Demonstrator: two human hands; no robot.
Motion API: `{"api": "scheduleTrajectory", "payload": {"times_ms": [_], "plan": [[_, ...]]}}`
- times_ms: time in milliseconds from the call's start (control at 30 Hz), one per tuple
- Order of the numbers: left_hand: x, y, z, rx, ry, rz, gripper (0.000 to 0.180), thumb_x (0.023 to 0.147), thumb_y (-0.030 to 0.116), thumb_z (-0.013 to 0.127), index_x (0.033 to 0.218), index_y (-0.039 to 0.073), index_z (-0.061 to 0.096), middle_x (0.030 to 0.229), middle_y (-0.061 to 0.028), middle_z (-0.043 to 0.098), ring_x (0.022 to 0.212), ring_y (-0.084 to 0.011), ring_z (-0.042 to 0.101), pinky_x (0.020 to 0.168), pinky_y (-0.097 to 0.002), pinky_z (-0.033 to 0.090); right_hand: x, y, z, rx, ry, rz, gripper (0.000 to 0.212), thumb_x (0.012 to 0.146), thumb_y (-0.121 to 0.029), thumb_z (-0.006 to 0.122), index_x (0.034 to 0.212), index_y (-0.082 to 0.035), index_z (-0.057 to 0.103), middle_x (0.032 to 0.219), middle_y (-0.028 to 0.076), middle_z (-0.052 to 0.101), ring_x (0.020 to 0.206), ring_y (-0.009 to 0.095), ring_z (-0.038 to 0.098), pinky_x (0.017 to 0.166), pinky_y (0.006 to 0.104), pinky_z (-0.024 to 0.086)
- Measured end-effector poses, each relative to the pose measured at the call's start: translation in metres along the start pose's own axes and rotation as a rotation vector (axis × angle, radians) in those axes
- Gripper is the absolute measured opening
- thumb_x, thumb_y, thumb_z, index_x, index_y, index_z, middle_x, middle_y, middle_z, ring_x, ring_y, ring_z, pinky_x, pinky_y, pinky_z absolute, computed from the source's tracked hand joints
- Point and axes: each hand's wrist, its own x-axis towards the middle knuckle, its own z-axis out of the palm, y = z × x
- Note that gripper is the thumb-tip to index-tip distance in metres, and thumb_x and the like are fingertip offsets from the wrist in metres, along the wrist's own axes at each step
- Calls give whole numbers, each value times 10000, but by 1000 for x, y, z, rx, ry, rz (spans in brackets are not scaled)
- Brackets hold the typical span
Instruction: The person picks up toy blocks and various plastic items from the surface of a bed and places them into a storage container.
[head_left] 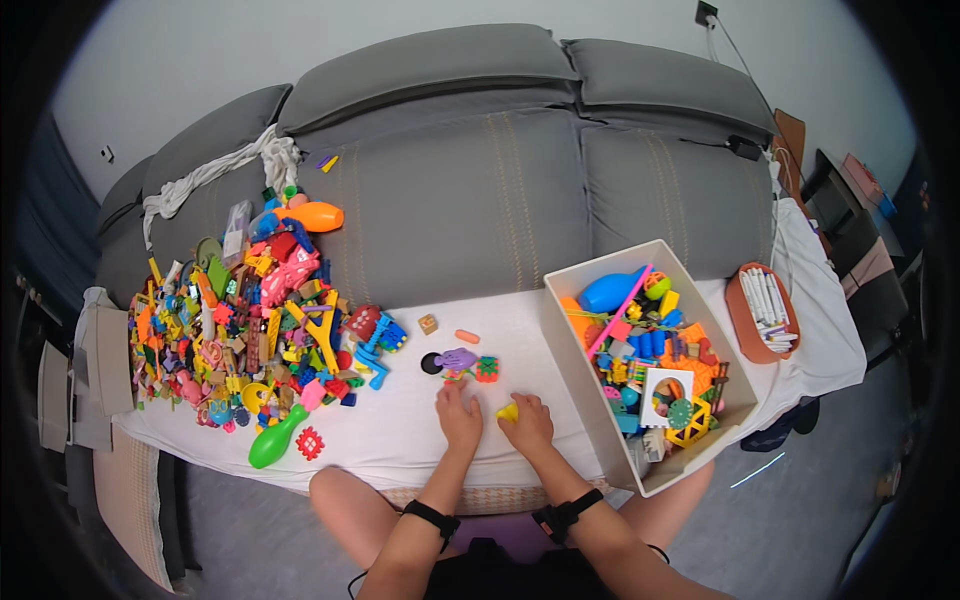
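Right hand [528, 424] grasped a small yellow piece [508, 411] between the middle and front edge of the white-covered sofa seat [400, 440]. Whether the left hand [460, 415] held anything could not be told; a purple toy [459, 359] lay just beyond its fingertips, toward the seat's back edge. A toy-filled box [587, 400] stood toward the right end.

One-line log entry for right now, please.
left hand: near purple toy; right hand: pinching yellow piece; left: toy heap; right: toy-filled bin
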Motion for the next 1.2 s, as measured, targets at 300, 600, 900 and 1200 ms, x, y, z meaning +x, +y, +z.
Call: {"api": "scheduleTrajectory", "payload": {"times_ms": [300, 600, 900, 1200], "plan": [[42, -33, 4, 398, -163, 93, 378, 701, 164, 666, 1065, 171, 562, 1072, -106, 502, 937, -308, 485, 742, -396, 460, 0, 10, 21, -77, -99, -54, 402, 645, -223, 687, 1023, -138, 580, 1037, 112, 484, 903, 317, 484, 805, 396, 431], [-6, -44, 9, 45, -34, 213, 318, 766, 99, 615, 1082, 102, 580, 803, -75, 581, 741, -209, 542, 665, -323, 461, 8, 23, 24, 453, -74, 103, 434, 693, -247, 719, 1036, -45, 544, 925, 97, 578, 821, 242, 590, 692, 312, 489], [10, 117, 14, -1064, -3, -466, 348, 838, 179, 605, 1150, 40, 539, 709, 53, 472, 605, -32, 436, 540, -170, 373, -16, -58, -94, 1447, -88, 392, 357, 883, -324, 504, 1058, -13, 491, 940, 94, 582, 828, 186, 606, 657, 278, 506], [12, 164, 33, -1003, -537, -321, 312, 890, 107, 493, 1184, 3, 508, 1146, -93, 545, 1010, -140, 526, 813, -240, 439, -15, -49, -120, 1615, 540, 230, 347, 928, -249, 423, 1148, 19, 443, 990, 127, 586, 864, 180, 597, 747, 270, 490]]}}
